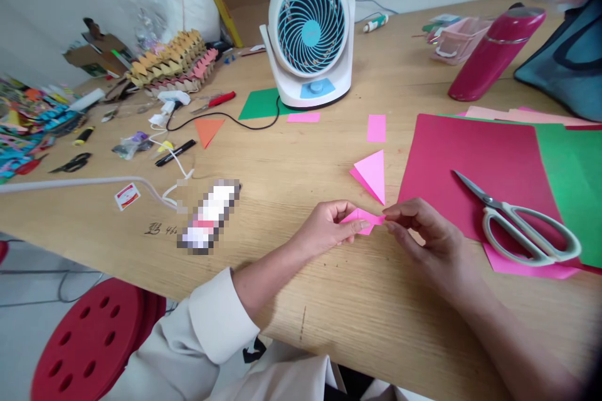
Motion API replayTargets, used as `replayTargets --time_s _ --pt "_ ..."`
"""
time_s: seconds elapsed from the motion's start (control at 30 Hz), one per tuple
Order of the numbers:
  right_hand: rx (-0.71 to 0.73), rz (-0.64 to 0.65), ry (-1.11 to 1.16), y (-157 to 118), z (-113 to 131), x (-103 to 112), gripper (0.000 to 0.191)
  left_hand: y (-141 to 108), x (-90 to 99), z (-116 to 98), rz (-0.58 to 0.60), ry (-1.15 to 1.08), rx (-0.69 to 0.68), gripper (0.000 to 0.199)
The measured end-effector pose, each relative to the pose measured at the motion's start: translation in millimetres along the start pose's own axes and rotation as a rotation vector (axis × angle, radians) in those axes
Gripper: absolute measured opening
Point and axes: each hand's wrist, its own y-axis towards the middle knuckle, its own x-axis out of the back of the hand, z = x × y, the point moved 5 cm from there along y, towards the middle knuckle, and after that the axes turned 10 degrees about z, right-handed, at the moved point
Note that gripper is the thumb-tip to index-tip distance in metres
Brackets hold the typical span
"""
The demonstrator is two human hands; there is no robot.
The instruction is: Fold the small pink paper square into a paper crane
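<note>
Between my two hands is a small piece of folded pink paper (365, 215), held just above the wooden table. My left hand (332, 223) is closed on it, thumb on top and fingers beneath. With thumb and index finger, my right hand (426, 232) pinches the pointed right end of the same paper. A folded pink paper triangle (371, 175) lies just beyond my hands. Past it are two small pink paper rectangles (376, 128). To the right, scissors with pale handles (512, 219) rest on a stack of dark pink sheets (470, 144).
A white fan (310, 34) stands at the back on a green sheet (258, 104). A phone (209, 216) lies left of my hands, near a cable and a black marker (175, 153). A magenta bottle (496, 53) stands at the right. Red stools (94, 338) are below the table's left edge.
</note>
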Motion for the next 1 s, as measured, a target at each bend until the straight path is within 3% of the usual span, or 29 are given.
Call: replayTargets --time_s 0.27,0.4,0.7,1.0 --pt "0.051 0.026 -0.178 1.4 10.3 -2.7 0.009 -2.3 -7.5 -7.0 0.103 -0.051 -0.045 0.032" --pt "0.082 0.037 -0.2 1.3 12.0 -5.0 0.01 -3.6 -9.1 -6.6 0.088 -0.047 -0.019 0.038" --pt "0.181 0.054 -0.247 0.0 17.5 -5.8 0.018 -3.5 -5.8 -7.9 0.074 0.096 -0.071 0.032" --pt "0.219 0.066 -0.303 0.1 17.9 -9.9 0.012 -5.0 -7.4 -8.9 0.036 0.199 -0.062 0.03"
